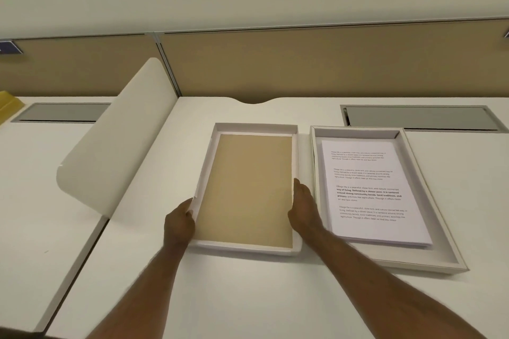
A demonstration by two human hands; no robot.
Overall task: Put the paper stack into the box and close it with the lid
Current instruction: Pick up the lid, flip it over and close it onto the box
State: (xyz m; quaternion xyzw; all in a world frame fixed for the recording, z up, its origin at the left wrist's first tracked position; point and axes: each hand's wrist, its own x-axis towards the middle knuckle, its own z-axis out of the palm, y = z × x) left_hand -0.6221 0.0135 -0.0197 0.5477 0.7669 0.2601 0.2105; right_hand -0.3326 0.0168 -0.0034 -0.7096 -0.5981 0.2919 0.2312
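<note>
Gripped the shallow white cardboard lid (248,187), brown inside up, mid-table: left hand (179,224) pinching its left wall, right hand (303,208) flat against the right. Found the printed white paper stack (369,192) inside the grey box (413,259), just right.

Both your bare forearms reach forward from the bottom of the view, converging as they go. The left one comes up from the lower left, and the right one runs in at a longer slant from the lower right corner. Your left hand (179,221) shows its back to you, with the fingers curled around the left side of the lid (248,173). Your right hand (304,208) lies against the lid's right side, fingers stretched straight and close together, pointing away from you. Its thumb can't be made out separately. Both wrists look roughly in line with the forearms.
</note>
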